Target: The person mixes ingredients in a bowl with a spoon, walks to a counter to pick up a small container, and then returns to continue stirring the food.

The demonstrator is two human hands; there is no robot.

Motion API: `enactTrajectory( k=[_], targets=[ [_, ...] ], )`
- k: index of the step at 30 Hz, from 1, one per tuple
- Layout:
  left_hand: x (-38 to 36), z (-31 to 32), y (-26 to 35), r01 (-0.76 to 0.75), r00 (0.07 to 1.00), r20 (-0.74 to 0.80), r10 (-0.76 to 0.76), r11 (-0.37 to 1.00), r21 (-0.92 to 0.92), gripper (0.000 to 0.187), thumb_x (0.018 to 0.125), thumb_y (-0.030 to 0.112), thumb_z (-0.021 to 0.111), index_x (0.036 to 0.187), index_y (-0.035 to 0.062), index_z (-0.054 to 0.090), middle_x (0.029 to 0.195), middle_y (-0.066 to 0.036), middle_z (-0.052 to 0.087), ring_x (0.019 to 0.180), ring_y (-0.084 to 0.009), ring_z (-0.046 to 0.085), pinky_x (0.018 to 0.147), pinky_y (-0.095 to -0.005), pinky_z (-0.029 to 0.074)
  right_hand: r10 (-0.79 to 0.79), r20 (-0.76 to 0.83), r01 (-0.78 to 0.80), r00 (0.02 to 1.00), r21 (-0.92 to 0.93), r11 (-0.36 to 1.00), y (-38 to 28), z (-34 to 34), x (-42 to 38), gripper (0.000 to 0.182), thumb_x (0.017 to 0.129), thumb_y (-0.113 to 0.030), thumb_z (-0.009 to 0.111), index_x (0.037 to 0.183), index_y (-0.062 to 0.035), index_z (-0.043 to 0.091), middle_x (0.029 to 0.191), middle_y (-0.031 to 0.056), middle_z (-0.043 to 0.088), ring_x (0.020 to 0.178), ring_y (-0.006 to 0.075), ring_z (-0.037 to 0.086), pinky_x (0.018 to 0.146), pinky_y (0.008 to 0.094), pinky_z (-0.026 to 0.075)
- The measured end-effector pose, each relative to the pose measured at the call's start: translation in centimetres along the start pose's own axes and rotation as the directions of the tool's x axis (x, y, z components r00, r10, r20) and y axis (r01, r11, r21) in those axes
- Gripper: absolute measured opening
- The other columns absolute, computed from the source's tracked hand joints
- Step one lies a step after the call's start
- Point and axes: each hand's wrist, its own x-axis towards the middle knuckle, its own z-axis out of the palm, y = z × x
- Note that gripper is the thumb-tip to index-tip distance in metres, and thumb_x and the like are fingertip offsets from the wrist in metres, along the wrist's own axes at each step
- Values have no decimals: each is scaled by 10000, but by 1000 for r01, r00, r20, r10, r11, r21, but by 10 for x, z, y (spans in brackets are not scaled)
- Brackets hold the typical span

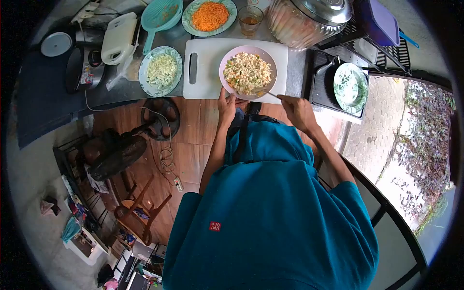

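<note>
A pale pink bowl (273, 77) of chopped, mixed food (247, 72) sits on the white cutting board (208, 89), near its front edge. My left hand (225, 104) grips the bowl's near-left rim, thumb at the side and fingers partly hidden below. In my right hand (298, 112), closed at the bowl's lower right, is the thin handle of a metal spoon (273, 95). The spoon's head rests in the food by the near rim.
Left of the board stands a plate of shredded pale vegetable (162, 71). Behind are a plate of shredded carrot (210, 16), a turquoise strainer (162, 14), a glass (250, 21) and a large lidded jar (299, 24). A patterned plate (350, 87) lies on the right.
</note>
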Motion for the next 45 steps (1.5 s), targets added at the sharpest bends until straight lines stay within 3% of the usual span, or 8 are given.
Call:
enactTrajectory(
  k=[7, 9, 18, 21, 32, 37, 40, 45],
  targets=[
    [5, -7, -12, 24, 1000, -16, -24, 1000, -8, 472, 917, 11, 408, 1361, 44, 249, 1038, -220, 556, 751, -311, 661, 667, -362, 594, 67, -74, -56, 995, 143, 988, -3, 57, 4, 206, 864, -125, 539, 997, -47, 675, 745, 238, 621, 626, 320, 634, 592, 379, 487],
    [8, -13, -20, -45, 999, 0, 45, 998, -45, 480, 917, 6, 413, 1366, 46, 247, 1027, -215, 562, 748, -306, 662, 669, -359, 594, 216, -67, -201, 974, 185, 962, -1, 67, 12, 206, 867, -142, 539, 994, -57, 678, 801, 232, 635, 687, 332, 647, 623, 387, 498],
    [2, -3, -6, 8, 1000, 7, -8, 998, -56, 479, 925, 14, 410, 1368, 44, 229, 1016, -243, 560, 763, -338, 659, 697, -388, 590, 136, 67, -142, 988, 105, 984, 7, 26, 26, 241, 886, -107, 467, 1023, -14, 642, 879, 262, 616, 797, 409, 614, 718, 450, 490],
    [2, -4, -7, -2, 999, 45, 1, 1000, 24, 503, 963, 121, 409, 1390, 64, 149, 968, -225, 599, 803, -310, 657, 738, -386, 574, 69, 7, -69, 998, 55, 996, -3, -1, 29, 248, 907, -115, 457, 1031, 20, 623, 780, 275, 597, 714, 412, 606, 641, 423, 461],
    [0, 1, 4, 17, 1000, 15, -17, 1000, -2, 456, 939, 42, 404, 1352, 27, 212, 978, -267, 573, 799, -368, 649, 708, -414, 582, 121, -103, -147, 987, -295, 944, 18, 2, 55, 304, 831, -100, 433, 1081, -44, 596, 723, 287, 594, 701, 427, 609, 678, 489, 490],
    [1, 0, -1, -31, 998, 45, 33, 999, -30, 445, 945, 42, 381, 1354, 36, 204, 982, -260, 576, 797, -364, 651, 710, -406, 582, 53, -105, -79, 993, -265, 961, 38, 43, 62, 322, 791, -92, 456, 1078, -34, 592, 708, 288, 595, 686, 458, 599, 665, 500, 494],
    [1, -1, -3, -25, 999, 32, 25, 1000, -5, 444, 950, 45, 373, 1357, 44, 197, 988, -259, 576, 799, -359, 652, 720, -397, 582, 99, -61, -103, 993, -66, 992, 25, 43, 58, 297, 781, -70, 448, 1033, 18, 581, 727, 304, 587, 705, 467, 598, 650, 517, 497],
    [1, -1, -1, -2, 999, 50, 2, 1000, -7, 431, 960, 61, 375, 1359, 48, 213, 985, -252, 583, 798, -344, 656, 709, -379, 583, 92, -27, -94, 995, -87, 992, 10, 48, 46, 290, 824, -38, 440, 1067, 11, 590, 731, 313, 575, 686, 453, 596, 637, 503, 486]
  ],
)
